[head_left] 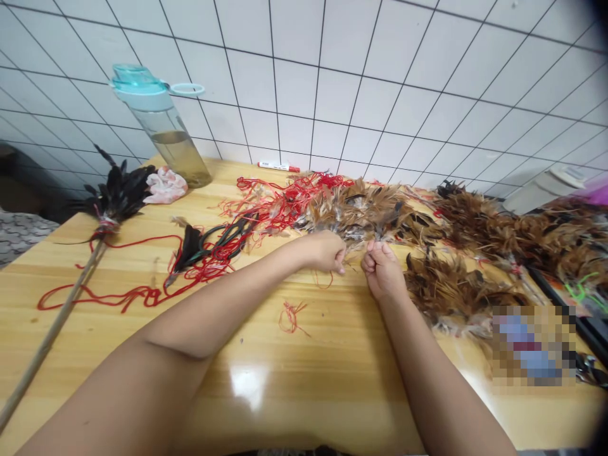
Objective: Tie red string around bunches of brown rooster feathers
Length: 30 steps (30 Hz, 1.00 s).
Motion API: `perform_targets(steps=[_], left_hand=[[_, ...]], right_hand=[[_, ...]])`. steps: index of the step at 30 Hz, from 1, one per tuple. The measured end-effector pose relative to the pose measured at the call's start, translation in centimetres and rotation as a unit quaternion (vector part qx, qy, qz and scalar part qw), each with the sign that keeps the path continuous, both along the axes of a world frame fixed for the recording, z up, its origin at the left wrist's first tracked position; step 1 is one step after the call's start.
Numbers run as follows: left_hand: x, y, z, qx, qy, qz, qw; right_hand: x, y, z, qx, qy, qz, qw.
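Note:
Both my hands rest on a wooden table (pixel 332 373) at the near edge of a heap of brown feathers (pixel 375 212). My left hand (pixel 327 251) is closed, pinching feathers and a thin red thread at the pile's edge. Just right of it, my right hand (pixel 382 266) is curled shut, its fingertips pinching feather quills. The two hands nearly touch. A small loop of red thread (pixel 292 316) lies on the table in front of them.
Tangled red string (pixel 280 202), black scissors (pixel 223 234) and a black feather bundle (pixel 187 250) lie left of the hands. A stick tipped with black feathers (pixel 102 215), a pink cloth (pixel 166 185), a water bottle (pixel 164 130) and a red marker (pixel 278 167) sit farther back. More brown feathers (pixel 522 234) spread right.

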<state>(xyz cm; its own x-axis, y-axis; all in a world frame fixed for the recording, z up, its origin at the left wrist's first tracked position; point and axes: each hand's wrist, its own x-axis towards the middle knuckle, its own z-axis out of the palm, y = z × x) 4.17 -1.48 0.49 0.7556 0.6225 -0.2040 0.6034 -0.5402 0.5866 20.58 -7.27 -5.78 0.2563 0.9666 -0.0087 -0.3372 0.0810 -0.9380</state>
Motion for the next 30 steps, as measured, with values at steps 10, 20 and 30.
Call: perform_targets(steps=[10,20,30], left_hand=[[0.8,-0.6,-0.8,0.072,0.049,-0.001,0.996],[0.0,1.3,-0.4,-0.227,-0.333,0.122,0.907],[2.1,-0.3,-1.5,-0.238,-0.369,0.151,0.886]], right_hand=[[-0.6,-0.2,-0.2,0.011,-0.042,-0.028,0.999],[-0.8,-0.3,-0.5,-0.003,-0.036,-0.058,0.998],[-1.2,-0.4,-0.4,-0.007,-0.128,-0.034,0.991]])
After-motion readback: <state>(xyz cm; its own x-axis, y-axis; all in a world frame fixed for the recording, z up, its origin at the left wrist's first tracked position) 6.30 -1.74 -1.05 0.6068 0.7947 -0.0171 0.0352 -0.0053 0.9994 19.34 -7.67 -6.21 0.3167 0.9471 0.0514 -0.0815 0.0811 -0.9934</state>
